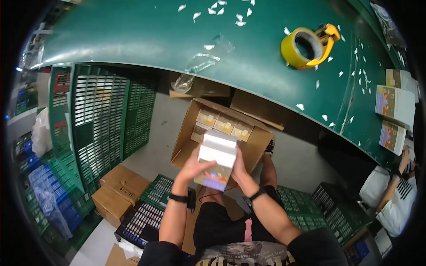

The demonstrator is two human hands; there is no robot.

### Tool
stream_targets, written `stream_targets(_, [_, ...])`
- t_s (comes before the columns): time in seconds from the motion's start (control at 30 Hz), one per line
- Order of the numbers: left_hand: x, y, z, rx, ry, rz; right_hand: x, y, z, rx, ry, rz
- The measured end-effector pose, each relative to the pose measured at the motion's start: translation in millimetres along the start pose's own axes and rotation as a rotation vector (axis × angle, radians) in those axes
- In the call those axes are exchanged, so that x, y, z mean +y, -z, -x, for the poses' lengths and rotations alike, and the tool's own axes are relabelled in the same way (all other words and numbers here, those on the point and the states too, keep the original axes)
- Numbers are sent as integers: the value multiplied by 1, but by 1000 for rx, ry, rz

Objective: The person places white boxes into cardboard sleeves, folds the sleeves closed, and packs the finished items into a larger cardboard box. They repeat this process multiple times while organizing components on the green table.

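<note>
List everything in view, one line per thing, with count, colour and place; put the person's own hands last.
stack of small boxes: two or so, white, the lower with a colourful end, held between both hands
open carton: one, brown, on the floor below the hands, more small boxes inside
tape dispenser: one, yellow, on the green table at upper right
green table: one, across the top, strewn with white paper scraps
plastic wrapper: one, clear, at the table's edge
crates: several, green, stacked at left
closed cartons: two, brown, on the floor at lower left
booklets: a few, colourful, far right
another person: one, white top, lower right
left hand: on the stack's left side
right hand: on its right side
</note>
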State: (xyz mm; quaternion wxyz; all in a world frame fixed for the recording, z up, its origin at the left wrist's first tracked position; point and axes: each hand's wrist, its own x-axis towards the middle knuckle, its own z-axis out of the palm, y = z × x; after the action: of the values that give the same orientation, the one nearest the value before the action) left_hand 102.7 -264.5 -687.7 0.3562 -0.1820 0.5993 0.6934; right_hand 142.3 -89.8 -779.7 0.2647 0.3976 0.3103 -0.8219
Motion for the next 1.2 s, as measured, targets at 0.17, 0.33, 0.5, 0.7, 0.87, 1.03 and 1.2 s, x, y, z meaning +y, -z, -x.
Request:
stream_targets(0.17, [-121, 82, -99, -10, 402, -19, 74, 32, -100, 111, -169, -113])
stream_targets(0.33, [-190, 98, -160, -67, 638, 12, 120, 84, -167, 206, -296, -243])
stream_targets(0.5, [-258, 101, -196, -27, 451, -181, 157, 144, -227, 248, -214, -233])
stream_targets(0.7, [-318, 90, -205, 178, 476, -175, 172, 150, -247, 514, -134, 44])
stream_targets(0.87, [-332, 105, -207, 170, 360, -158, 176, 129, -239, 398, -117, 107])
stream_targets(1.03, [-317, 104, -188, 330, 475, -634, 197, 106, -225, 276, -94, 107])
stream_targets(1.2, [-280, 112, -185, 677, 516, -963, 225, 60, -244, 183, -59, 269])
